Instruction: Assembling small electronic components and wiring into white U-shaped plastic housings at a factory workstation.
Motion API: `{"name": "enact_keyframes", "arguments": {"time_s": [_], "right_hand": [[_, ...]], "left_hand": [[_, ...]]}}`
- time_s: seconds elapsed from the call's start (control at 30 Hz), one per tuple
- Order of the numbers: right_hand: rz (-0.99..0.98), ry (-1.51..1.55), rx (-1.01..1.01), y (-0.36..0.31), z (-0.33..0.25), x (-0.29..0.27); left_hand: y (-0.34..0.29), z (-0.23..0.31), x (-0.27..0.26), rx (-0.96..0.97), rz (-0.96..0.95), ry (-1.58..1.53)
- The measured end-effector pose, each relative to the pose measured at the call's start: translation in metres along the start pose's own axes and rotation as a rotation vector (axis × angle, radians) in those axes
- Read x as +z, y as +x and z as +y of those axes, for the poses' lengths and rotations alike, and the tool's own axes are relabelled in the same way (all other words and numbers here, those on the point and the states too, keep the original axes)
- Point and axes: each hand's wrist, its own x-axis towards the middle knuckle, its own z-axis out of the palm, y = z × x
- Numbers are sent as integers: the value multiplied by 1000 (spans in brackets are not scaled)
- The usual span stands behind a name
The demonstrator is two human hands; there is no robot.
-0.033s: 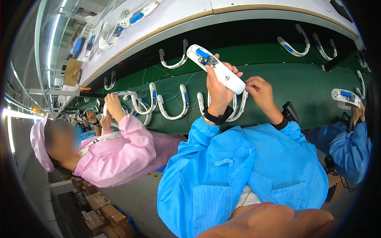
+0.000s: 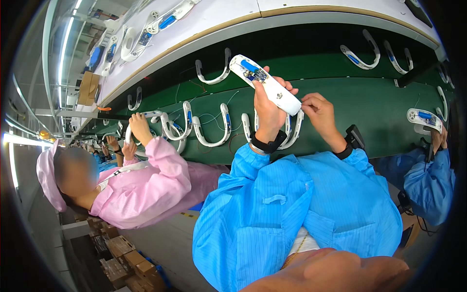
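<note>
My left hand [image 2: 267, 109] is wrapped round a white plastic housing [image 2: 276, 92], tilted with its far end to the left. A blue battery-like block [image 2: 248, 66] and a small circuit board [image 2: 259, 76] show in its opening at that end. By its lower right end, the fingertips of my right hand [image 2: 317, 109] are pinched together; whatever is between them is too small to make out. Just below the housing, white curved parts [image 2: 291, 138] lie on the green work surface [image 2: 369, 117], partly hidden by my left hand and wrist.
More white U-shaped parts [image 2: 211, 141] lie to the left, with thin wires [image 2: 206, 117]. A white shelf [image 2: 204, 29] runs along the back. A co-worker in pink [image 2: 146, 190] works at left; another in blue [image 2: 428, 182] holds a white part [image 2: 424, 118] at right.
</note>
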Motion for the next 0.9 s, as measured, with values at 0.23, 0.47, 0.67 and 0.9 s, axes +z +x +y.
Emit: {"name": "enact_keyframes", "arguments": {"time_s": [0.23, 0.47, 0.67, 0.9], "right_hand": [[7, -20, 41, 1, -1, 2], [179, -169, -88, -10, -10, 11], [211, -216, -297, -15, -8, 6], [159, 195, -37, -16, -5, 5]], "left_hand": [[2, -1, 1, -2, 73, -36], [9, 1, -8, -22, 206, -264], [12, 1, -15, -13, 186, -330], [11, -4, -20, -65, 150, -409]]}}
